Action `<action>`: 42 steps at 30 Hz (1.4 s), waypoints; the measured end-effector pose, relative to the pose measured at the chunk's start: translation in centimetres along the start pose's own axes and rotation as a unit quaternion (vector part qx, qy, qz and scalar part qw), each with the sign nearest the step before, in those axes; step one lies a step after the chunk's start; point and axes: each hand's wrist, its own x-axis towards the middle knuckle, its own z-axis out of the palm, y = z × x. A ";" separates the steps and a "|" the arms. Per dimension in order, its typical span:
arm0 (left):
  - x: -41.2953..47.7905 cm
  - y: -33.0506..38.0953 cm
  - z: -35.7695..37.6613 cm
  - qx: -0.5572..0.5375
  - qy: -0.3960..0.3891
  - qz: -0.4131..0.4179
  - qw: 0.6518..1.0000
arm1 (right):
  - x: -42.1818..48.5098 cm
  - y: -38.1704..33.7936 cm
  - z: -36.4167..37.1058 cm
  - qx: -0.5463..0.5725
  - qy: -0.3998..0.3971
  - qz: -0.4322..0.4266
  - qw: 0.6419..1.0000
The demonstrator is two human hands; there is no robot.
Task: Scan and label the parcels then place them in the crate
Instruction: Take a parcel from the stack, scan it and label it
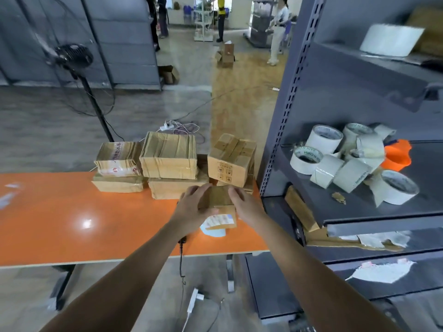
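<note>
A small brown cardboard parcel (219, 197) with a white label (219, 220) on its near face sits at the right end of the orange table (72, 224). My left hand (193, 207) grips its left side and my right hand (244, 204) grips its right side. Behind it stand several taped cardboard parcels (167, 154) stacked in two layers along the table's far edge. A black scanner (182, 243) with a hanging cable lies partly hidden under my left forearm. No crate is in view.
A grey metal shelf rack (287, 116) stands right of the table, holding several tape rolls (335, 161), an orange cloth (398, 154) and cardboard scraps. A standing fan (72, 56) is at the far left. People stand far off across the floor.
</note>
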 end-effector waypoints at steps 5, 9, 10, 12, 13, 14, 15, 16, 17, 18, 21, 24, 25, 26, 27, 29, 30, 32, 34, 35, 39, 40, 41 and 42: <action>-0.1 -2.9 -3.1 -0.064 0.008 -0.050 0.997 | 0.9 -2.3 3.4 0.009 -0.006 -0.015 1.000; -0.3 -6.2 -6.8 -0.135 0.016 -0.103 0.985 | 1.5 -4.2 7.2 -0.024 -0.037 -0.008 0.999; -0.4 -7.1 -7.8 -0.143 0.010 -0.107 0.984 | 1.4 -4.7 8.3 -0.029 -0.041 -0.007 0.999; -0.7 -9.1 -9.6 -0.181 0.006 -0.102 0.978 | 1.3 -5.8 10.6 -0.042 -0.044 -0.022 0.998; -0.8 -10.0 -10.4 -0.208 0.009 -0.106 0.972 | 1.3 -6.5 11.7 -0.049 -0.042 -0.033 0.997; -1.0 -11.0 -11.2 -0.234 0.013 -0.114 0.965 | 1.2 -7.1 12.7 -0.054 -0.041 -0.042 0.997; -1.0 -11.9 -11.8 -0.259 0.016 -0.124 0.958 | 1.2 -7.6 13.6 -0.057 -0.040 -0.048 0.996; -1.1 -12.7 -12.5 -0.278 0.017 -0.134 0.951 | 1.3 -8.1 14.4 -0.062 -0.038 -0.052 0.996; -1.2 -13.6 -13.0 -0.291 0.019 -0.144 0.946 | 1.3 -8.5 15.1 -0.071 -0.036 -0.052 0.995; -1.4 -14.3 -13.5 -0.302 0.022 -0.157 0.940 | 1.3 -8.8 15.7 -0.080 -0.031 -0.048 0.995; -2.0 -16.8 -14.7 -0.341 0.046 -0.190 0.919 | 1.3 -9.4 17.5 -0.084 -0.004 -0.024 0.996; -2.9 -19.3 -15.7 -0.350 0.054 -0.205 0.912 | 1.1 -9.2 19.4 -0.065 0.007 0.047 0.997; -3.2 -20.0 -15.8 -0.346 0.048 -0.211 0.913 | 1.1 -9.3 20.1 -0.041 0.006 0.078 0.996; -3.5 -20.7 -15.9 -0.339 0.040 -0.221 0.914 | 1.0 -9.3 20.7 -0.005 0.006 0.106 0.994; -3.8 -21.3 -15.9 -0.329 0.031 -0.234 0.914 | 1.0 -9.4 21.3 0.030 0.009 0.129 0.991; -4.3 -22.3 -15.8 -0.299 0.011 -0.260 0.918 | 1.2 -9.5 22.3 0.069 0.028 0.151 0.986; -4.5 -22.8 -15.6 -0.274 0.003 -0.272 0.922 | 1.4 -9.4 22.7 0.080 0.039 0.154 0.984; -4.7 -23.8 -15.3 -0.205 -0.003 -0.286 0.936 | 2.0 -9.1 23.5 0.100 0.062 0.160 0.980; -4.8 -24.6 -14.9 -0.121 -0.002 -0.282 0.952 | 2.6 -8.6 24.1 0.074 0.090 0.144 0.983; -4.8 -24.9 -14.6 -0.089 0.000 -0.278 0.956 | 2.8 -8.2 24.5 0.052 0.101 0.129 0.985; -4.3 -25.8 -12.9 -0.100 0.010 -0.291 0.952 | 4.0 -6.3 25.9 0.031 0.092 0.115 0.989; -4.2 -26.0 -12.4 -0.105 0.010 -0.300 0.948 | 4.3 -5.8 26.2 0.021 0.079 0.118 0.990; -4.1 -26.1 -11.8 -0.109 0.006 -0.309 0.945 | 4.7 -5.4 26.4 0.003 0.066 0.118 0.991; -4.2 -26.2 -11.2 -0.117 0.000 -0.316 0.941 | 5.0 -4.9 26.5 -0.016 0.054 0.112 0.992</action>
